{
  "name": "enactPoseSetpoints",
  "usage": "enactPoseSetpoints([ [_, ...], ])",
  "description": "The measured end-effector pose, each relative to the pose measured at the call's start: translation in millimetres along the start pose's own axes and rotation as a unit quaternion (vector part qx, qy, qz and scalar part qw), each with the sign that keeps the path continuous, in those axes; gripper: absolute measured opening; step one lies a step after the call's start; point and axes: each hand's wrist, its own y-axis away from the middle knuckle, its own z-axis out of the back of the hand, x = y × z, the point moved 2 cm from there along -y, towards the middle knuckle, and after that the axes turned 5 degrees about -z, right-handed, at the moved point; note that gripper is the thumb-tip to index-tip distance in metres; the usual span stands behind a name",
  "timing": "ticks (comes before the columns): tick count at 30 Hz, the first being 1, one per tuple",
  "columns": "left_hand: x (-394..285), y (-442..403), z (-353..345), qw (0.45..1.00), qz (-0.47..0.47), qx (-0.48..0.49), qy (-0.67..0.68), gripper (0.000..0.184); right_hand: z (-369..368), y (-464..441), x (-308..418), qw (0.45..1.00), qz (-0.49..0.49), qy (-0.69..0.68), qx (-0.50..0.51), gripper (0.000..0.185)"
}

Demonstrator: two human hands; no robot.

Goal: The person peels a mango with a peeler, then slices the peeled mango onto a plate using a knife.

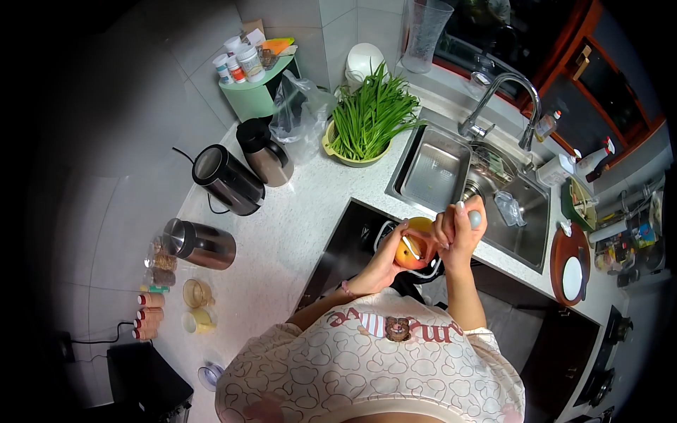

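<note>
Close to my body, over the open drawer at the counter's front edge, my left hand is wrapped round a reddish-yellow fruit. My right hand is closed round the pale grey handle of a peeler, whose light-coloured head lies against the fruit. Part of a yellow item shows just behind the fruit, between my hands; its shape is mostly hidden.
Beyond my hands is a double sink with a metal tray and a tall faucet. Green leafy vegetables fill a bowl. Kettles stand at left, cups nearer. A round board lies right.
</note>
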Motion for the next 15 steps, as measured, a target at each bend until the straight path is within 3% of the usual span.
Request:
enactPoseSetpoints([
  [15, -5.6, -3.2, 4.8, 0.999, 0.030, -0.012, -0.007, 0.051, 2.7, -14.5, -0.4, 1.000, -0.024, -0.019, -0.001, 0.018],
])
